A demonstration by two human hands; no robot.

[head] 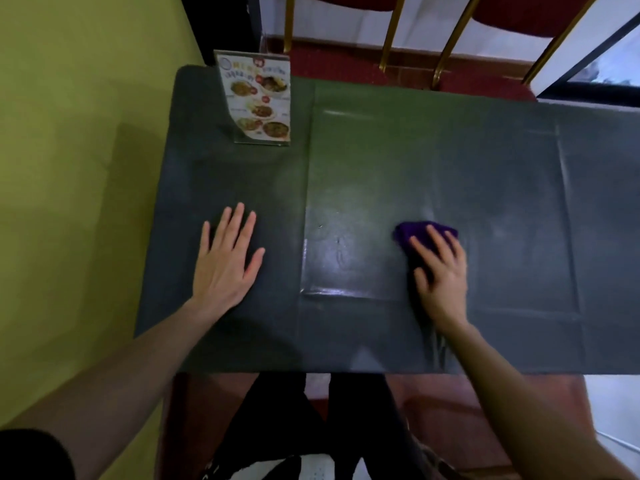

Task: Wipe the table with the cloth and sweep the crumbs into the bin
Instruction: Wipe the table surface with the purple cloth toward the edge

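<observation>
Dark green surface (381,161) fills most of the view, long axis running 9 to 3 o'clock, covered with a glossy sheet showing fold creases and glare patches near centre. Yellow-green wall (69,150) runs along its 9 o'clock end. Two red chairs with gold legs (446,39) stand past the far edge at 12 to 1 o'clock. Person's dark-trousered legs (277,427) visible below the near edge at 6 o'clock.

Left hand (227,261) lies flat, palm down, at 8 o'clock of the surface centre, fingers spread and pointing to 12; grip apart, holding nothing. Bare forearm comes in from 7 o'clock.

Right hand (441,275) at 4 o'clock of centre, palm pressed down on the purple cloth (420,233), fingers spread over it rather than curled around; can't tell whether the grip is clamped on it. Cloth is bunched, touching the surface, its bulk sticking out from under the fingertips toward 11 o'clock.

Menu stand (259,98), clear holder with food photos, upright at the surface's 10 o'clock corner, well apart from both hands.

Crumbs: too small to make out.
</observation>
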